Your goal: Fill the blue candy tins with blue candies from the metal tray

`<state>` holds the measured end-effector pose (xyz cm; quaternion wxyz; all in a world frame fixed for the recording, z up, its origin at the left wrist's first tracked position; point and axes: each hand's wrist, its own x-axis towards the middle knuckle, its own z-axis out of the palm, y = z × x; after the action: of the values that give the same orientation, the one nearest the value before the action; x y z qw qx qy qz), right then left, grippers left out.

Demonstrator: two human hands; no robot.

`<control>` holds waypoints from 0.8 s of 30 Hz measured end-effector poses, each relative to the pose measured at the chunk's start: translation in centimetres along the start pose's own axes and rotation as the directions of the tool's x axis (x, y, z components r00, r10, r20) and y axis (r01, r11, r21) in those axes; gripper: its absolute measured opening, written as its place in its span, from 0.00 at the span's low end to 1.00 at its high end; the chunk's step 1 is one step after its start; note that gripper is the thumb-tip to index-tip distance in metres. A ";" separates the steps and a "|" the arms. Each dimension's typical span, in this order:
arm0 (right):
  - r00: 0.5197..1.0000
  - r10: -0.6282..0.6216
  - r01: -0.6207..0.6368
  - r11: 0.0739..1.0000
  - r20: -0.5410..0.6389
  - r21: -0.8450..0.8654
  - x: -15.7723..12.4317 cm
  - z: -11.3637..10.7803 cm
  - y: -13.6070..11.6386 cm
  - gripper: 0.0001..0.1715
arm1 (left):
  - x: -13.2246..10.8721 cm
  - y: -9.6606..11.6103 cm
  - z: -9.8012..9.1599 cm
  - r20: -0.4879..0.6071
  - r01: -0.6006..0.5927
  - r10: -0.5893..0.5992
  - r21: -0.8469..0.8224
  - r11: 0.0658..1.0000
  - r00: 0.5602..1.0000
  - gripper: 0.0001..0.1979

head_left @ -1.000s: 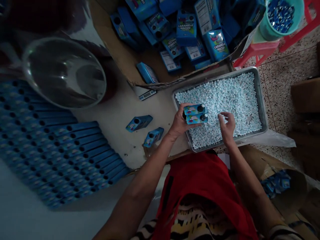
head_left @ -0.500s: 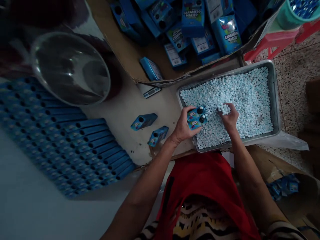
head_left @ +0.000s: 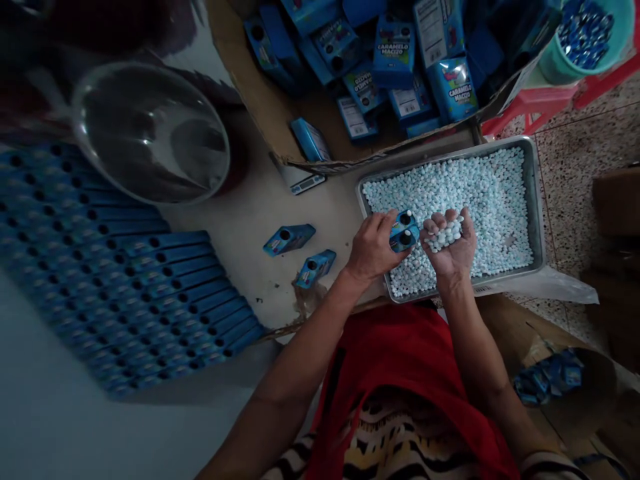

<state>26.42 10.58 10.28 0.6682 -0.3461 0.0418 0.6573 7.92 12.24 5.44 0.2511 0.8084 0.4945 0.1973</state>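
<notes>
My left hand grips two small blue candy boxes side by side over the left part of a metal tray. Each box has a round hole in its top, with a white piece showing at it. My right hand is palm up beside the boxes, its fingers curled around a heap of small white and pale blue candies. Loose candies of the same kind fill the tray below. On the table to the left stand two more blue boxes, one farther back and one nearer.
Rows of blue boxes stand at the left, beside a large metal bowl. A cardboard carton of blue boxes is at the back, near a small scale. A green bucket of shiny blue pieces sits at the upper right.
My right hand has lifted from the candies and turned palm up with a handful, close to the boxes. My left hand has tilted the two boxes and shifted slightly right.
</notes>
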 end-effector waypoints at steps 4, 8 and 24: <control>0.983 -0.174 0.181 0.968 0.052 -0.174 -1.1 2.2 0.1 0.24 | 0.8 0.9 -0.1 0.046 -0.030 0.027 0.064 0.998 0.999 0.38; 0.912 -0.404 0.397 0.837 0.063 -0.377 -1.3 2.1 0.6 0.25 | 0.9 1.2 2.7 -0.016 -0.071 0.070 -0.068 0.995 0.997 0.37; 0.901 0.224 -0.105 0.943 -0.371 0.315 1.6 -3.9 -4.2 0.17 | -1.2 1.0 5.9 -0.054 -0.020 -0.009 -0.512 0.859 0.998 0.48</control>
<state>31.99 10.37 8.25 0.6296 -0.3681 0.3021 0.6138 11.44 9.58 1.30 0.4425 0.7084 0.4287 0.3443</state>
